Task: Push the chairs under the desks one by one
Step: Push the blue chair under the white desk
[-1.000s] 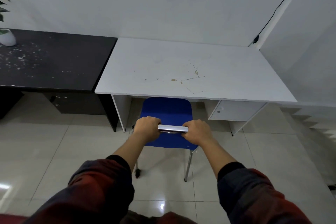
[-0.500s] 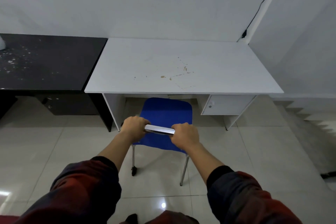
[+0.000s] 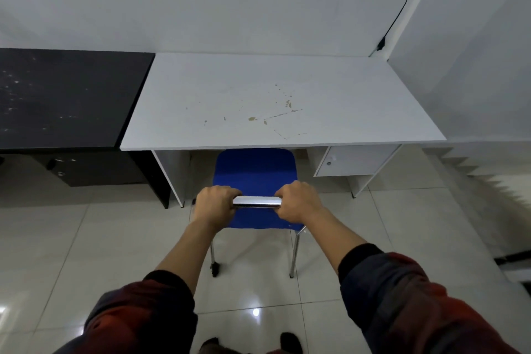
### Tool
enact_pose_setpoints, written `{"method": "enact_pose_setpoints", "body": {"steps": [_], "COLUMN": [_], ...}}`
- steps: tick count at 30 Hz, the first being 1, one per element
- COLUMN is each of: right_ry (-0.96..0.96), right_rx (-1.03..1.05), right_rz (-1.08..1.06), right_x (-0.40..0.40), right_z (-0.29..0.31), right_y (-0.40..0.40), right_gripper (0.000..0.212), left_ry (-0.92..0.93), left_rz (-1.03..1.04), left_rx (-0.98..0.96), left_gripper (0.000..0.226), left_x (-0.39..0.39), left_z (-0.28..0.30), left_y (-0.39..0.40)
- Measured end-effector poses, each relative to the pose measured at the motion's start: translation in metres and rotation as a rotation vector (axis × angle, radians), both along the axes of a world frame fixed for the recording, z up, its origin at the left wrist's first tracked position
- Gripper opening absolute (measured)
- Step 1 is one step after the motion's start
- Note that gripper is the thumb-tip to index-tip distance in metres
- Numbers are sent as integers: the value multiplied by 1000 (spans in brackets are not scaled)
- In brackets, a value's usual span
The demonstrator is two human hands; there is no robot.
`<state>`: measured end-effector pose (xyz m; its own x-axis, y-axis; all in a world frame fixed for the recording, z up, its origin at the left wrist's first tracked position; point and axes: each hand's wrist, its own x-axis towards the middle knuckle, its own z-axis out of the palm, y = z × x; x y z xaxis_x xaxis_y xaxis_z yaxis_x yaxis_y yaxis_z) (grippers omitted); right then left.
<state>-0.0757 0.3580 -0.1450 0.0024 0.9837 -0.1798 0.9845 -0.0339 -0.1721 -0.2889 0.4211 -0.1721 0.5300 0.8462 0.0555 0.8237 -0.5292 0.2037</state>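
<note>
Both the left hand (image 3: pixel 216 204) and the right hand (image 3: pixel 298 202) hold tight to the shiny top bar (image 3: pixel 256 201) of the blue chair (image 3: pixel 254 172), partly under the white desk (image 3: pixel 275 100), and a crooked push could bump a chair leg into the desk's side panel (image 3: pixel 169 172).

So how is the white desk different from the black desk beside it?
The white desk has brownish stains; the black desk has pale specks. The white desk has the blue chair partly under its front edge, held by both hands; no chair shows at the black desk. The white desk is in full view, while the black desk is cut off at the left. Both stand edge to edge against the wall.
</note>
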Motion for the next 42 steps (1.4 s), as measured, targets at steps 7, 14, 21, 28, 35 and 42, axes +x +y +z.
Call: {"method": "enact_pose_setpoints", "body": {"steps": [7,14,21,28,35,42], "right_ry": [5,58,43,60,80,33], "right_rx": [-32,22,20,4,-61,65], "right_rz": [-56,-101,-92,18,178,100], "right_x": [17,8,12,17,40,24], "right_z": [-11,-12,-1,-13,-11,-15], "right_y": [7,26,35,17,15,21], "right_gripper": [20,25,23,21,18,28], "left_ry": [-8,35,31,58,185,252], "left_rz": [4,60,32,142,191,49], "left_rx": [-20,-54,-144,-130,-189,-99], "left_gripper": [20,17,10,28,30,32], "left_x": [18,15,22,17,36,16], "left_z": [-4,10,27,13,13,18], "left_y": [-6,20,35,11,-6,20]}}
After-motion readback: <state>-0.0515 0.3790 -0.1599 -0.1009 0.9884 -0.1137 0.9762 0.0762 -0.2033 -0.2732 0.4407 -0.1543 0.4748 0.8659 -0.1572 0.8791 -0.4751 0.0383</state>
